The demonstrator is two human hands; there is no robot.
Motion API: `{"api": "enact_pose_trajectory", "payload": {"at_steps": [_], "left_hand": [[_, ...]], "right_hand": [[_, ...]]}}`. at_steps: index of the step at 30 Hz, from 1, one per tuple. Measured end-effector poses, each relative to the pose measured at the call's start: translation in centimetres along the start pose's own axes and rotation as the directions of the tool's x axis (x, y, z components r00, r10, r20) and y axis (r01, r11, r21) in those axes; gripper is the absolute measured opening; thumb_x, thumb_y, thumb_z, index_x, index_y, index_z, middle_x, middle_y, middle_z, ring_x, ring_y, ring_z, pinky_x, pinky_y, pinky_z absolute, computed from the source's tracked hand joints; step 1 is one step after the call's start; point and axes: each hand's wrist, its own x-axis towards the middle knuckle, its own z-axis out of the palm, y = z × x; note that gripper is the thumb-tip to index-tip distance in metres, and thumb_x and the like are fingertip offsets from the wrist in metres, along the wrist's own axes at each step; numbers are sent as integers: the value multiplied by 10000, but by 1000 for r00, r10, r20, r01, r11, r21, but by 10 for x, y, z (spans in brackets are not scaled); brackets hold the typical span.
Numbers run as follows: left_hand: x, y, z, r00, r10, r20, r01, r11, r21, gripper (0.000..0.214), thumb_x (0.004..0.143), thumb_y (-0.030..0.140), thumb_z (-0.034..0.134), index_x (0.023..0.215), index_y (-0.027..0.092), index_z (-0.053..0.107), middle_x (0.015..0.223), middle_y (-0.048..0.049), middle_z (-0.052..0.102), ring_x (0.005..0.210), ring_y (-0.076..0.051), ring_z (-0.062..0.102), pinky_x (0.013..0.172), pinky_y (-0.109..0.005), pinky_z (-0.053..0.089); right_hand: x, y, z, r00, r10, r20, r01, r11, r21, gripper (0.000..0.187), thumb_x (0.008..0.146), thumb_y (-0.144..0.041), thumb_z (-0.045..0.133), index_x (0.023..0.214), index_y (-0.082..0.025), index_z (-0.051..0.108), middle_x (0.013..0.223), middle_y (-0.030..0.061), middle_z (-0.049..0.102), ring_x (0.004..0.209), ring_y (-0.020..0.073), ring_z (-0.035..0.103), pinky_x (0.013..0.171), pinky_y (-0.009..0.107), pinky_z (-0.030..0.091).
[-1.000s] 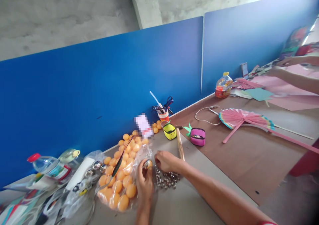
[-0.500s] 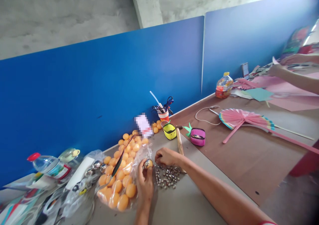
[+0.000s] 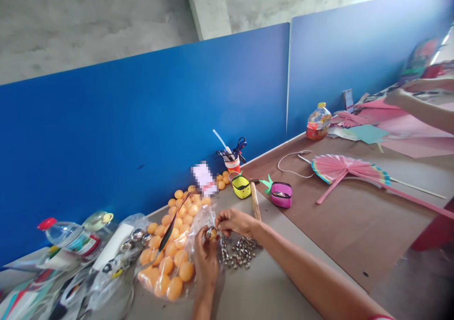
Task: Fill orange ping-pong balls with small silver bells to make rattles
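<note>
My left hand [image 3: 207, 259] is closed around a shiny silver ball [image 3: 211, 232] that shows some orange on its near side. Fingers pinched, my right hand [image 3: 233, 221] is right beside the ball; whatever it may hold is too small to make out. Below that hand lies a loose pile of small shiny metal beads or bells [image 3: 241, 254] on the grey tabletop. Left of my hands, a clear plastic bag [image 3: 185, 244] contains many orange balls [image 3: 175, 288]. A hammer with a wooden handle [image 3: 255, 202] lies just beyond my right wrist.
Yellow [image 3: 241, 187] and magenta [image 3: 282, 195] pouches stand behind the hands, near a cup of tools [image 3: 232, 163]. A pink paper fan [image 3: 347, 168] lies right. Bottles and plastic bags crowd the left, including a red-capped bottle [image 3: 71, 239]. Another person's arm [image 3: 422, 107] works far right.
My right hand has moved left and slightly up, from over the metal pile to the silver ball. My left hand stays in place with the ball. The other person's hands have shifted slightly.
</note>
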Motion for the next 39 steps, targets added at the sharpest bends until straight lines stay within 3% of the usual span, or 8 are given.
{"api": "enact_pose_trajectory", "payload": {"at_steps": [8, 16, 25, 33, 39], "left_hand": [[-1, 3, -1, 998, 65, 8, -66, 992, 111, 409, 820, 476, 549, 1112, 191, 577, 1151, -119, 640, 1088, -259, 595, 948, -436, 474], [-1, 1, -2, 992, 127, -1, -125, 980, 153, 360, 832, 428, 533, 1101, 194, 588, 1116, -110, 655, 1056, -254, 604, 929, -430, 481], [0, -2, -2, 977, 214, -17, -202, 943, 263, 304, 825, 371, 515, 1060, 200, 603, 1064, -117, 664, 1019, -272, 607, 902, -441, 484], [-1, -1, -3, 978, 209, -13, -200, 950, 242, 284, 827, 387, 517, 1042, 225, 609, 1060, -98, 666, 1023, -271, 605, 900, -434, 483], [-1, -1, -2, 992, 121, -43, -113, 981, 155, 394, 807, 474, 558, 1085, 197, 585, 1122, -123, 649, 1069, -270, 597, 921, -434, 477]], "right_hand": [[1, 4, 13, 993, 40, -112, -51, 994, -92, 71, 671, -79, 599, 703, -139, 619, 551, -51, 588, 458, 56, 423, 461, 182, 297], [0, 4, 18, 986, 134, -97, -133, 991, 15, 66, 679, -87, 602, 662, -150, 589, 526, -52, 596, 438, 69, 485, 468, 187, 378], [-3, 0, 29, 962, 196, -190, -181, 979, 92, 162, 685, -34, 535, 630, -180, 492, 461, -58, 563, 456, 102, 547, 512, 208, 453], [3, 9, 31, 955, 164, -245, -163, 986, 26, 170, 676, -23, 508, 636, -186, 479, 420, -73, 516, 413, 103, 512, 472, 203, 439], [2, 4, 19, 972, 167, -165, -165, 986, 26, 103, 702, -79, 535, 682, -177, 511, 478, -67, 539, 434, 90, 505, 479, 195, 421]]}}
